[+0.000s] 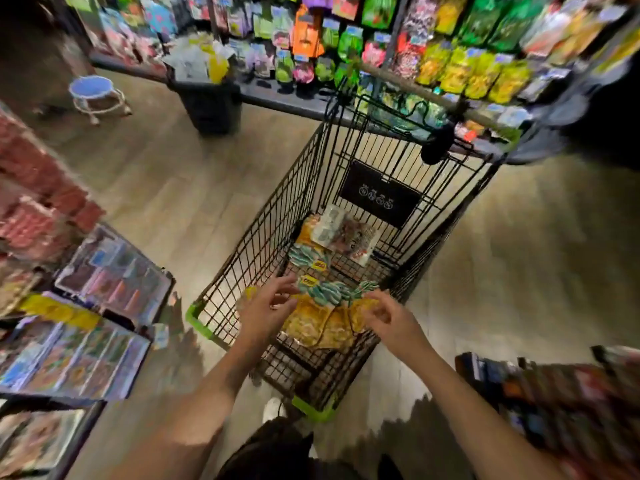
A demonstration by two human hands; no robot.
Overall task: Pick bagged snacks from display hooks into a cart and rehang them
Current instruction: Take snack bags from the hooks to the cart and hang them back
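Light wood-look floor (166, 202) underfoot, shop aisle, dim and motion-blurred. Black wire cart (263, 237) with green corner bumpers is seen just ahead, its near end below both forearms.

Both arms are extended down into the cart. Left hand (266, 306) is held with fingers spread, fingertips touching the teal-and-yellow header of a yellow snack bag (322, 320). Right hand (384, 315) has fingers loosely curled at the bag's right top edge; whether a pinch is made cannot be told through the blur.

More bags (341, 233) are lying deeper on the cart floor, below a black placard on the far wall. Beyond the cart, hanging snack bags (464, 67) fill the display wall. A black bin (211, 105) and a small stool (95, 95) are seen far left. Side shelves left and right are cropped and too smeared to read.
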